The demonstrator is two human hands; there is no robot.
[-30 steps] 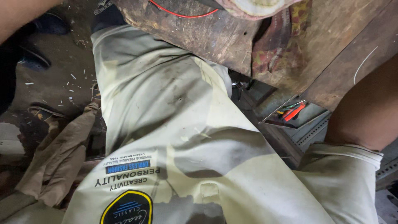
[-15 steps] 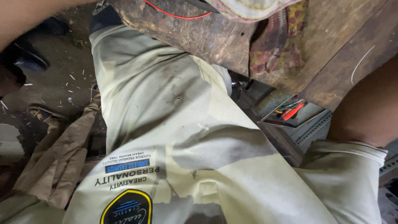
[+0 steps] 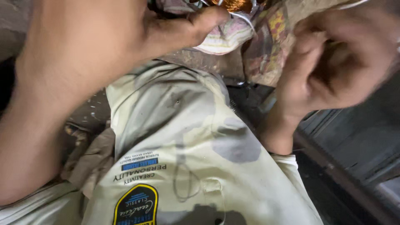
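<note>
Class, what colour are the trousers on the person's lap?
Pale cream trousers with grey stains, seen in the head view.

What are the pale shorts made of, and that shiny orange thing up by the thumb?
The shorts look like soft woven cloth, matt and pale green: they crease into folds and show dark stains. The orange thing by the left hand gleams like copper metal, perhaps wire, but it is mostly cut off, so that is unsure.

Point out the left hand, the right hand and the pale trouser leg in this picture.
left hand [image 3: 96,46], head view, on the back of the hand.
right hand [image 3: 337,62], head view, on the curled palm.
pale trouser leg [image 3: 175,125], head view, on the thigh cloth.
</note>
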